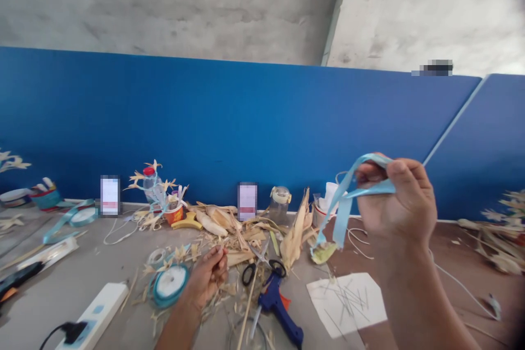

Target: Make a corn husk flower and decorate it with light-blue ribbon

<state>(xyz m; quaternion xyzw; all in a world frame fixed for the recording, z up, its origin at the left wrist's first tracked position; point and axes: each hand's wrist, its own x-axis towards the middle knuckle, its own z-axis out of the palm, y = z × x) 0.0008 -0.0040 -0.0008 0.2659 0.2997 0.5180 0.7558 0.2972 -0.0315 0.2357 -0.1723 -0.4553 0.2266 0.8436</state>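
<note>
My right hand (404,191) is raised at the right, its thumb and fingers closed on a light blue ribbon (343,202). The ribbon loops over the fingers and its two tails hang down to the left. At their lower end is a pale green piece of husk (324,253); whether it is attached I cannot tell. Low over the table, my left hand (212,270) has its fingertips pinched together, and what lies between them is too small to make out. Beside it are a ribbon spool (171,281), scissors (264,262) and a blue glue gun (279,303).
Corn husks (219,221) and scraps lie mid-table. White paper with thin wires (346,303) is at the right, a power strip (96,314) at the left. Two phones, a jar (281,205) and a bottle with husk flowers (152,188) stand before the blue partition (229,120).
</note>
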